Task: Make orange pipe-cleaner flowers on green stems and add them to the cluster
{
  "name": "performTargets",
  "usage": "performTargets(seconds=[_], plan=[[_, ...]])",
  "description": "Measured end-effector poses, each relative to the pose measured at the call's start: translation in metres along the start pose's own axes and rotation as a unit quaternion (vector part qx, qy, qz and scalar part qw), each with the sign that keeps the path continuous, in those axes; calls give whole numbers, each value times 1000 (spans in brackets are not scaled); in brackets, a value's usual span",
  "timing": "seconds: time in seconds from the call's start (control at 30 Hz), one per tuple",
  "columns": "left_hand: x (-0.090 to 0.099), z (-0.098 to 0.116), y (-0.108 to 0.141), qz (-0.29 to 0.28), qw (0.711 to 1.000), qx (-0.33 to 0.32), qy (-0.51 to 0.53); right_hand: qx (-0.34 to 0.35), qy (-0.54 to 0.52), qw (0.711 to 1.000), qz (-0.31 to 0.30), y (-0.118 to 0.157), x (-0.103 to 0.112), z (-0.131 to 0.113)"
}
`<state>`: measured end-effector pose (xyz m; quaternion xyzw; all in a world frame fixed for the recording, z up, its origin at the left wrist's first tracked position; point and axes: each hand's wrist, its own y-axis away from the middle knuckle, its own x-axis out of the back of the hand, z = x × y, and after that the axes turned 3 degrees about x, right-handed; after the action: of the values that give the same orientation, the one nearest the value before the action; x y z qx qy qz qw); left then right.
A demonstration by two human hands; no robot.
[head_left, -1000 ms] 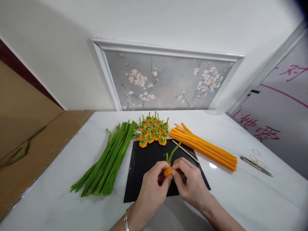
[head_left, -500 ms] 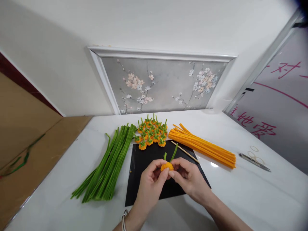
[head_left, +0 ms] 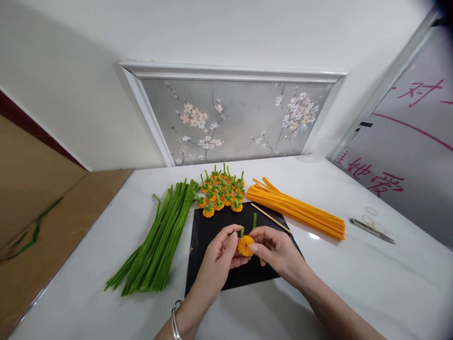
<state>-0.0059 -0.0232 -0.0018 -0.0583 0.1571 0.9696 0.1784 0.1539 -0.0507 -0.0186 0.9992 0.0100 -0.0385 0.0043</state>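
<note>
A small orange ruffled flower (head_left: 245,246) with green stem ends poking up behind it is held between both hands above a black mat (head_left: 208,231). My left hand (head_left: 221,255) grips its left side, with the fingers curled behind. The right side is pinched by my right hand (head_left: 274,248), its thumb on the flower's face. Behind the mat stand several finished orange pieces with green tops (head_left: 219,191). Green fuzzy stems (head_left: 159,241) lie in a bundle to the left, and orange fuzzy stems (head_left: 297,208) to the right.
A thin wooden stick (head_left: 271,218) lies across the mat's back right edge. Tweezers (head_left: 371,230) and thin rings (head_left: 371,219) are on the white table (head_left: 354,283) at the right. Brown cardboard (head_left: 60,226) covers the left side.
The orange flower has tilted so its round face now shows toward me. My left thumb has lifted from its front, while my right thumb rests on it. The view has shifted slightly.
</note>
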Motion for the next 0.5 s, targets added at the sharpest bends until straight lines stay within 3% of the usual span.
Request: performTargets(seconds=[0.17,0.5], plan=[[1,2,-1,-8,1000,-2,3,38,11,999,-7,1,3,-1],[1,-2,-4,-19,995,-67,-69,57,86,995,17,0,6,0]])
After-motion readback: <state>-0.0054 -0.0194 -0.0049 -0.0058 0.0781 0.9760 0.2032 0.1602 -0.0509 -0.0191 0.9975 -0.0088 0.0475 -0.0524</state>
